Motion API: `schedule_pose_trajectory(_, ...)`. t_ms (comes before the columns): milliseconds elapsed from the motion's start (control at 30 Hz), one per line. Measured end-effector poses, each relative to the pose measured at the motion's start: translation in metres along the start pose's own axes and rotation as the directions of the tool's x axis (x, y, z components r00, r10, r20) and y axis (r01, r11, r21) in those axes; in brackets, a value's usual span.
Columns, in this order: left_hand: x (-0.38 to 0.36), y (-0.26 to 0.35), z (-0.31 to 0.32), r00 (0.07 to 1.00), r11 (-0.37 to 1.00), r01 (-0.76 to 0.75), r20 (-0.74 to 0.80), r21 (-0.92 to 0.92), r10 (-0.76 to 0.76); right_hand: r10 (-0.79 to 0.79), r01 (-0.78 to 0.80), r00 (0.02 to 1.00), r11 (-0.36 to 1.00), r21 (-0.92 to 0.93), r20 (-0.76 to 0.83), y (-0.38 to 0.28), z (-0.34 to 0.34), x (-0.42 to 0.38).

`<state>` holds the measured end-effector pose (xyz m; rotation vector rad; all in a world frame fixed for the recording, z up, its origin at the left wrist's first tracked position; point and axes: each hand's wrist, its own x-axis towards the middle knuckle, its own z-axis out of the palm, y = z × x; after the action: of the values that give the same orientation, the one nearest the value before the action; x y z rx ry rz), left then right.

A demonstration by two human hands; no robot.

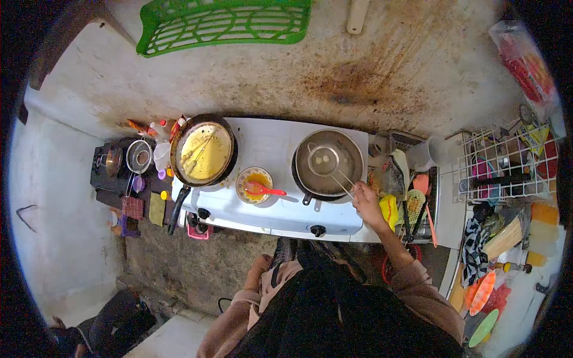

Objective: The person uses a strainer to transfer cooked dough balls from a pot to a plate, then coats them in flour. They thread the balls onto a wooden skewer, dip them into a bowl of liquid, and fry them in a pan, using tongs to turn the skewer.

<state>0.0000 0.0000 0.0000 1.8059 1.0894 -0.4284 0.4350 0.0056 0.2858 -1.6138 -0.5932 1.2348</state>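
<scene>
My right hand is closed around the wire handle of a round mesh strainer. The strainer is over a dark pot on the right burner, and a few small pale round pieces show in its mesh. My left hand is down beside my body, fingers curled near my clothing; whatever it may hold is hidden. Between the burners stands a patterned bowl of yellow-orange liquid with a red brush or spoon across it. On the left burner sits a frying pan holding yellow food and a fork-like utensil.
The white stove has two knobs in front. Right of it are a yellow packet, several utensils and a white wire rack. Jars and another strainer stand left. A green plastic rack hangs on the wall. Someone's dark-clothed legs show lower left.
</scene>
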Motion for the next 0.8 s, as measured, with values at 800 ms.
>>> schedule_pose_trajectory(800, 0.050, -0.003, -0.036, 0.871, 0.643, -0.481, 0.408, 0.596, 0.273, -0.167, 0.173, 0.927, 0.985, -0.011, -0.336, 0.010, -0.002, -0.062)
